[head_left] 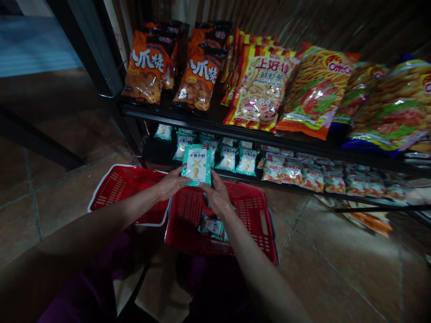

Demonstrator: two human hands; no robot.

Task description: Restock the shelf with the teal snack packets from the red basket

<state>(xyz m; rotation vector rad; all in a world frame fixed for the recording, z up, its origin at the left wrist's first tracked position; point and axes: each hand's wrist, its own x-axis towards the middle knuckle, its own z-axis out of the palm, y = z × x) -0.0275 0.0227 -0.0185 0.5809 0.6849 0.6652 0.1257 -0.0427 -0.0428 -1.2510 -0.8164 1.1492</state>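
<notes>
Carefully, two bare hands are holding up a teal snack packet, its printed front facing the wearer and its top edge tilting away. The left hand [173, 183] is pinching the packet [196, 165] at its lower left edge, the thumb lying along the bottom of the front. The right hand [217, 197] is gripping the lower right edge, its thumb pressing near the bottom corner. Both grips are closing down to the packet's thickness, leaving its middle and top uncovered between them.

The packet is hovering over the far side of the right basket [190, 206], a red plastic one, and just in front of the lower shelf [155, 154]. Inside that basket, several teal-trimmed packets [212, 224] are lying together on the bottom, the right forearm partly hiding them. Beside it, the left basket [124, 179], also red, is standing on the tiled floor [319, 269], with the left forearm crossing in front and a white handle resting around its rim.

Farther back, the lower shelf is carrying rows of matching teal packets [229, 157] at left and red-and-white packets [274, 166] at right. Above, the upper shelf [164, 115] is bearing orange bags [144, 67] at left and red-and-yellow prawn cracker bags [261, 85] toward the middle.
</notes>
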